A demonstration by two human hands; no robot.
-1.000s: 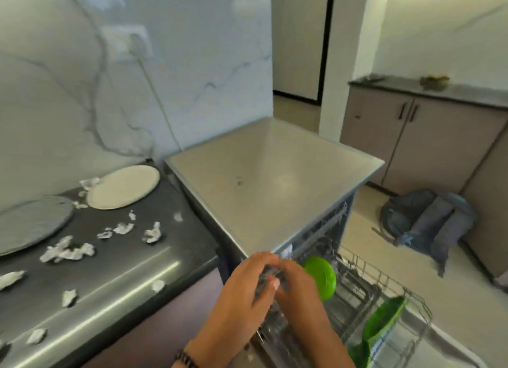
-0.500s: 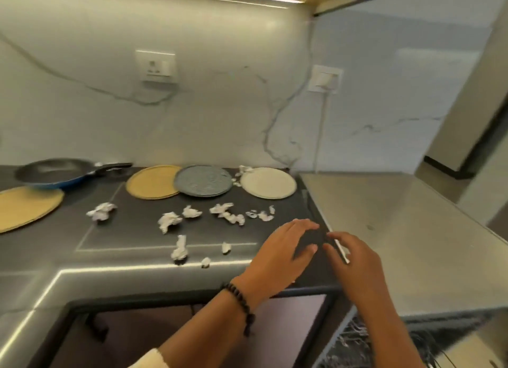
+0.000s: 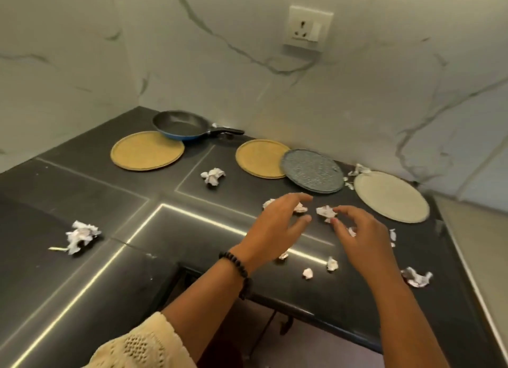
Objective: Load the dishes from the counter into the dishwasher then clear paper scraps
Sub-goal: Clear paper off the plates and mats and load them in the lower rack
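Both hands are held above the dark counter [image 3: 82, 191], fingers loosely spread, nothing gripped: the left hand [image 3: 275, 224] and the right hand [image 3: 360, 238]. Crumpled paper scraps [image 3: 325, 212] are scattered just beyond the fingertips. Farther back, four plates [image 3: 312, 171] and a frying pan [image 3: 178, 124] are seen along the wall.

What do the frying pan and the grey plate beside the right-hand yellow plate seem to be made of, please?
Frying pan: probably metal, with a dark speckled non-stick lining, glossy blue outside and black handle, likely plastic. Grey plate: looks like stoneware or melamine, with a matte, mottled surface; which one is unclear.
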